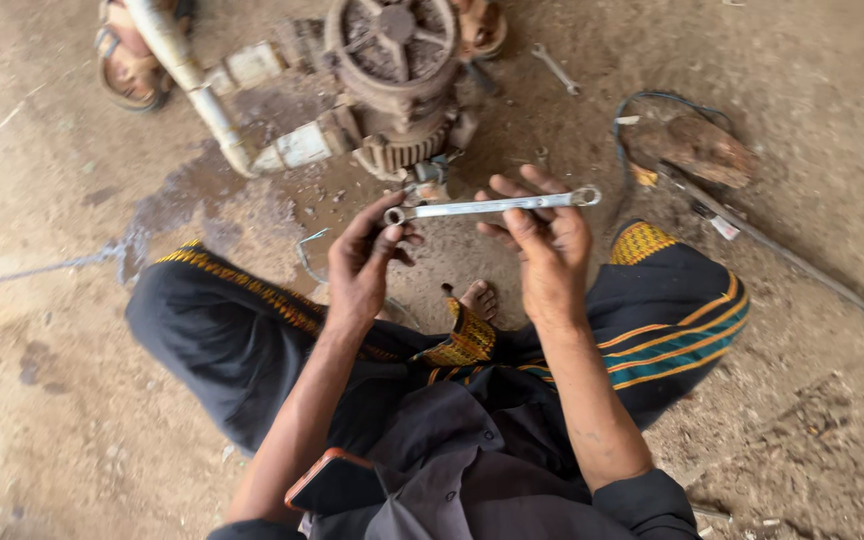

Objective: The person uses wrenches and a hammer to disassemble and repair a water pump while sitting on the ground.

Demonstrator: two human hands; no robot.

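Note:
I hold a silver double-ended ring spanner (472, 207) level in front of me. My left hand (364, 262) pinches its left ring end between thumb and fingers. My right hand (544, 240) grips the shaft nearer the right end, whose ring sticks out past my fingers. Just beyond the spanner lies a rusty old motor or pump (392, 80) with a finned round face, resting on the dirt floor.
A whitish pipe (197, 90) runs from the pump to the upper left, beside a sandal (127, 65). Another spanner (555, 68) lies on the ground at top. A stone with a dark cable (697, 145) and a long metal rod (802, 265) lie to the right. A phone (335, 482) sits in my lap.

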